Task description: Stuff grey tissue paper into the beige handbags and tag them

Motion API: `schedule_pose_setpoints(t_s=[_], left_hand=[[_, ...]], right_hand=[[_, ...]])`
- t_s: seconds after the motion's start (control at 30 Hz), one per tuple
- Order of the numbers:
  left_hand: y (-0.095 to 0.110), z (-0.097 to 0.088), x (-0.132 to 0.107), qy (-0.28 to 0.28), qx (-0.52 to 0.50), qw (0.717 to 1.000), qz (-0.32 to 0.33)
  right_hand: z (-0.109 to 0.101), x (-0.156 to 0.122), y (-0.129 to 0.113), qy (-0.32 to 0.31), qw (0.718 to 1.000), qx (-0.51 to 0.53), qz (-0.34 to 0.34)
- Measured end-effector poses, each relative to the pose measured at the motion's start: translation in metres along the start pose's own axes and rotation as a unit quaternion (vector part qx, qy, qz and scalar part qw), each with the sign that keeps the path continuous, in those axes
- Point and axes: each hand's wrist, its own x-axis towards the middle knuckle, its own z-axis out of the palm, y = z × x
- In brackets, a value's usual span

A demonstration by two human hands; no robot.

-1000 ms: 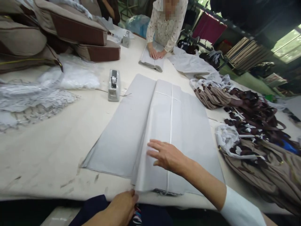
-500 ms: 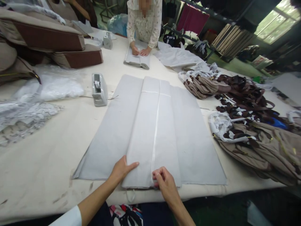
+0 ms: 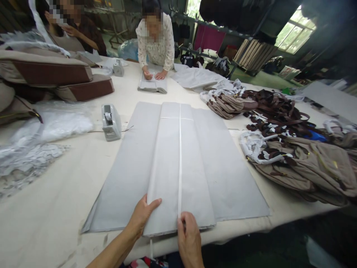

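Note:
A long folded bundle of grey fabric (image 3: 167, 167) lies over wider grey sheets (image 3: 225, 171) spread flat on the table. A narrow white ribbon (image 3: 180, 156) runs down the length of the bundle and crosses another strip near its far end. My left hand (image 3: 141, 216) holds the bundle's near left edge, thumb on top; its other fingers are partly hidden. At the near end, the fingers of my right hand (image 3: 189, 234) are pinched on the ribbon. A loose white end (image 3: 151, 247) hangs below the table edge, between my hands.
A grey tape dispenser (image 3: 111, 123) stands left of the sheets, near clear plastic bags (image 3: 61, 123) and brown-beige bags (image 3: 83, 87). Beige bags (image 3: 301, 163) with straps are heaped on the right. Across the table a person (image 3: 156, 44) works on grey fabric; another person (image 3: 89, 37) is further left.
My right hand has moved slightly toward me and left, drawing the ribbon straighter along the bundle. My left hand keeps its hold. The view has tilted up.

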Motion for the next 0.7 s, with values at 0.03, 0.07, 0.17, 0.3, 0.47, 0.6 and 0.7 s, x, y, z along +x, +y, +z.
schedule_pose_setpoints(t_s=[0.03,0.07,0.17,0.3,0.47,0.6,0.7], left_hand=[[0.003,0.002,-0.003,0.009,-0.02,1.0,-0.01],[0.007,0.005,-0.006,0.013,-0.04,0.999,-0.02],[0.025,0.012,-0.018,0.002,-0.085,0.995,-0.05],[0.053,0.018,-0.03,-0.009,-0.115,0.988,-0.099],[0.057,0.009,-0.026,-0.015,-0.096,0.987,-0.124],[0.048,-0.002,-0.017,-0.008,-0.068,0.991,-0.115],[0.042,-0.005,-0.014,-0.013,-0.057,0.993,-0.098]], right_hand=[[-0.001,-0.002,0.003,-0.026,0.996,0.081,0.04],[-0.004,-0.006,0.008,-0.057,0.982,0.157,0.084],[-0.021,-0.024,0.04,-0.141,0.944,0.244,0.17],[-0.084,-0.046,0.105,-0.126,0.964,0.148,0.181],[-0.199,-0.016,0.163,0.043,0.963,-0.063,0.26],[-0.239,0.007,0.191,0.061,0.949,-0.103,0.29],[-0.256,-0.007,0.2,0.132,0.926,-0.017,0.353]])
